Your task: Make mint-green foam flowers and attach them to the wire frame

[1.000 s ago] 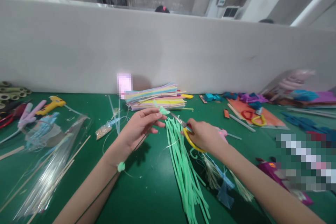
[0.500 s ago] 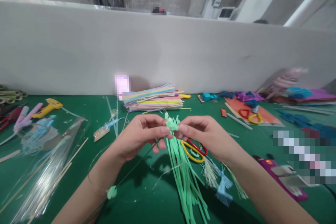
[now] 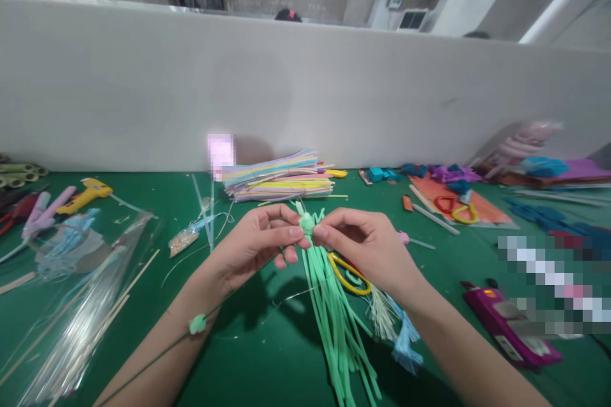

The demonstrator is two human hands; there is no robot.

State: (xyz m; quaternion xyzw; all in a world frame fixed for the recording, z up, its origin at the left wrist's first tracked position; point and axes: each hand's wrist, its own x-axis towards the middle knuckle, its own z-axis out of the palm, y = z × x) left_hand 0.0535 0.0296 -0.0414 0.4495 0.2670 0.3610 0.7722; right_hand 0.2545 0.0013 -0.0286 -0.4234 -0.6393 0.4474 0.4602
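Note:
My left hand (image 3: 260, 238) pinches a small light-green fuzzy piece (image 3: 306, 222), bent like pipe cleaner, between thumb and fingertips. On its other side, the closed thumb and fingertips of my right hand (image 3: 370, 238) hold the same piece. A thin dark stem (image 3: 147, 361) runs from the lower left across my left forearm towards that hand. Partway along it sits a green fuzzy tuft (image 3: 197, 323). Below my hands lies a spread bundle of green pipe cleaners (image 3: 338, 324). Yellow-handled scissors (image 3: 352, 276) rest beside the bundle, partly covered by it and my right hand.
Behind my hands is a stack of pastel pipe cleaners (image 3: 281, 181) by a white partition (image 3: 305, 89). A yellow glue gun (image 3: 86, 196) and clear plastic sleeves (image 3: 90, 311) lie left. Tassels (image 3: 405, 343), an orange sheet (image 3: 477, 206) and a magenta device (image 3: 510, 327) are on the right.
The stem with its tuft has swung up and left, now crossing my left forearm. My right hand has shifted slightly left, its fingertips closer to the left ones around the green piece.

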